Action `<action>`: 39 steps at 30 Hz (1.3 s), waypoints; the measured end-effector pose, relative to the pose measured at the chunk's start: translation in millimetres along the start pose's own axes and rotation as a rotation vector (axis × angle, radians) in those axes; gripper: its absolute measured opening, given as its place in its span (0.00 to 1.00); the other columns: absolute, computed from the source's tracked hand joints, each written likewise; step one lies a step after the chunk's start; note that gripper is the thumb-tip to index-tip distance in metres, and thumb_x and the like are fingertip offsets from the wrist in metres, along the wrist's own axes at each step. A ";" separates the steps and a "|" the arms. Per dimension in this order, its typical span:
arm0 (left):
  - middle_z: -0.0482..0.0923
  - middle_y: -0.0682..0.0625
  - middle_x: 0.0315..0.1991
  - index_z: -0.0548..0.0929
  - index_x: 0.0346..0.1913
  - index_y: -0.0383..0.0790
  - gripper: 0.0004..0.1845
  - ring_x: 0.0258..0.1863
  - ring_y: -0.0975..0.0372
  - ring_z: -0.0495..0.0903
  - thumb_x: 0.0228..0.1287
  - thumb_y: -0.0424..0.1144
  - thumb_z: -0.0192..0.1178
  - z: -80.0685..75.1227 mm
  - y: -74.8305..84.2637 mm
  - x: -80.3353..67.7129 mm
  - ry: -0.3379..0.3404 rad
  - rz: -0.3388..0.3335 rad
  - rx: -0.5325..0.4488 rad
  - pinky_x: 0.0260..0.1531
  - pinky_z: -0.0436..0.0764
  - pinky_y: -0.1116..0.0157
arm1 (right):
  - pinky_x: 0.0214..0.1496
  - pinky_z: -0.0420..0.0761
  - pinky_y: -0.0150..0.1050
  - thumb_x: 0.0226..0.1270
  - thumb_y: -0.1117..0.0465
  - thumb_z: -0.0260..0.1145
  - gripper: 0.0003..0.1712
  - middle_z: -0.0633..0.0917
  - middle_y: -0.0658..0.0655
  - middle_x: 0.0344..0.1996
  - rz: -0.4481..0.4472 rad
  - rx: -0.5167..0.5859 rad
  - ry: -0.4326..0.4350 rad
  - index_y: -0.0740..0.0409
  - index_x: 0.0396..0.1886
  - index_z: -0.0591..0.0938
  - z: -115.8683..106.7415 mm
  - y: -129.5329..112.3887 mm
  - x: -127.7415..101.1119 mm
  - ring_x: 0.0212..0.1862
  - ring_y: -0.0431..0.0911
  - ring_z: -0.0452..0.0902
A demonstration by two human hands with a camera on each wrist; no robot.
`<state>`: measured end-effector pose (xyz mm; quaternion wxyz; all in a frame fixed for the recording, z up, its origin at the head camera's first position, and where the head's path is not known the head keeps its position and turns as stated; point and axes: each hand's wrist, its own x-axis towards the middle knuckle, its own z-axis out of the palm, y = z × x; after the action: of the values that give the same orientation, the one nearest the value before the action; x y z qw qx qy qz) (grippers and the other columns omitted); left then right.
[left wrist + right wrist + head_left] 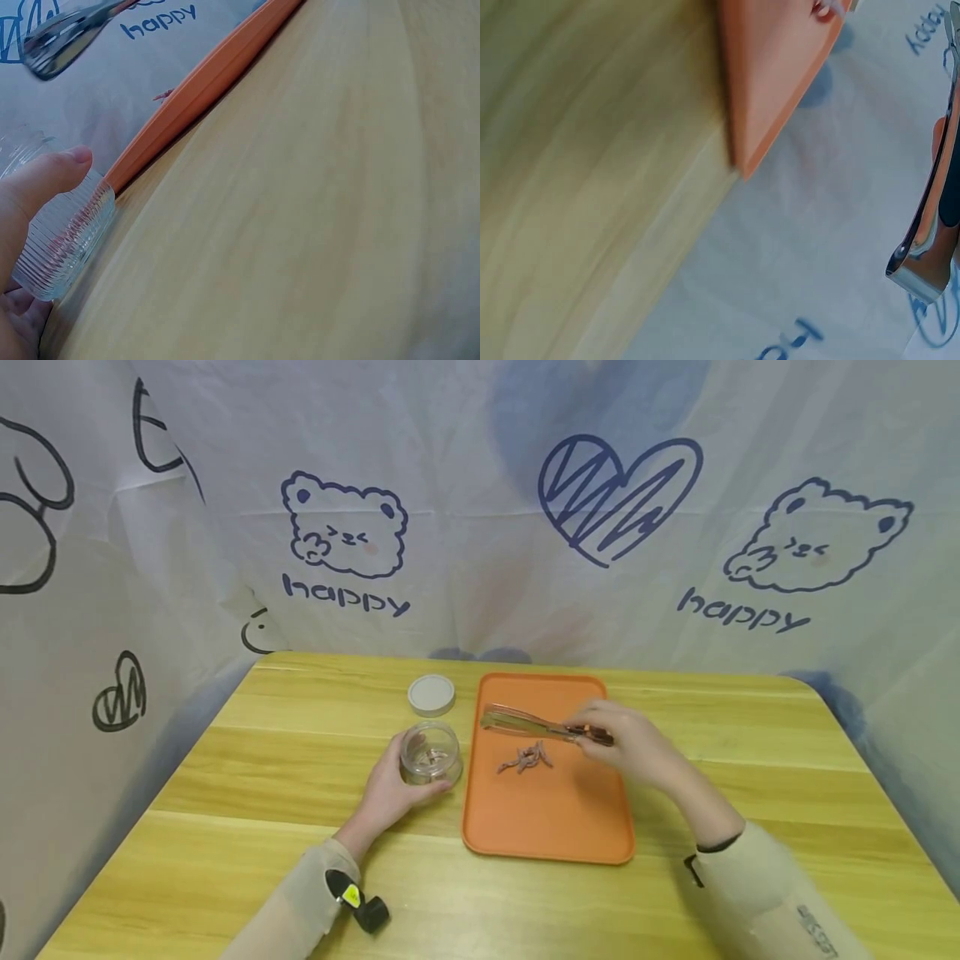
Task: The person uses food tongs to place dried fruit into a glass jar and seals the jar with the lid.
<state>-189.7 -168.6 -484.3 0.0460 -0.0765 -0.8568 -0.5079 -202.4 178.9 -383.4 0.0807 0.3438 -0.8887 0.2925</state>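
Clear glass jar (pixel 431 753) sits wrapped in our left hand (pixel 390 789); our right hand (pixel 626 742) pinches metal tongs (pixel 525 723) seemingly above the orange tray (pixel 547 827).

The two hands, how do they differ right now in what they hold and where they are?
The left hand grips a clear jar standing on the wooden table; the right hand holds metal tongs. The left hand stays beside the orange tray, while the right hand is over it, above some brownish strips. Both wear beige sleeves.
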 end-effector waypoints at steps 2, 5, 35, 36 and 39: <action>0.70 0.45 0.62 0.62 0.68 0.41 0.52 0.62 0.52 0.67 0.39 0.46 0.80 0.1 -0.5 0.1 0.000 0.002 -0.002 0.65 0.63 0.53 | 0.29 0.76 0.34 0.61 0.69 0.67 0.13 0.81 0.50 0.37 0.020 -0.007 0.015 0.58 0.47 0.84 -4.1 5.6 -10.4 0.31 0.39 0.71; 0.70 0.45 0.62 0.63 0.68 0.41 0.51 0.62 0.52 0.67 0.39 0.46 0.80 0.5 -1.2 0.4 0.000 0.005 -0.001 0.65 0.63 0.53 | 0.28 0.76 0.33 0.59 0.72 0.67 0.14 0.81 0.50 0.36 -0.005 -0.014 0.054 0.59 0.45 0.84 -7.0 14.9 -26.4 0.31 0.39 0.71; 0.71 0.45 0.62 0.63 0.68 0.41 0.51 0.63 0.52 0.67 0.39 0.46 0.80 -0.3 -0.1 0.6 0.000 0.013 0.004 0.65 0.63 0.53 | 0.31 0.76 0.34 0.57 0.66 0.69 0.11 0.80 0.46 0.34 0.117 -0.082 -0.038 0.58 0.42 0.85 8.8 47.1 -69.9 0.32 0.38 0.71; 0.71 0.45 0.62 0.63 0.68 0.41 0.52 0.63 0.52 0.67 0.39 0.46 0.80 -0.3 0.0 0.5 0.000 0.012 0.004 0.65 0.63 0.53 | 0.31 0.76 0.34 0.58 0.66 0.69 0.11 0.80 0.47 0.34 0.118 -0.083 -0.038 0.58 0.42 0.85 9.0 47.1 -69.8 0.33 0.38 0.71; 0.70 0.45 0.62 0.63 0.68 0.41 0.52 0.63 0.52 0.67 0.39 0.46 0.80 -0.2 0.1 0.3 -0.002 0.009 0.001 0.65 0.63 0.53 | 0.31 0.76 0.34 0.58 0.67 0.69 0.11 0.81 0.47 0.34 0.121 -0.081 -0.039 0.58 0.42 0.85 9.3 47.5 -69.4 0.32 0.38 0.71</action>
<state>-190.0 -168.7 -484.0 0.0473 -0.0809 -0.8568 -0.5071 -181.1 240.8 -437.0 0.0593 0.2915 -0.9204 0.2537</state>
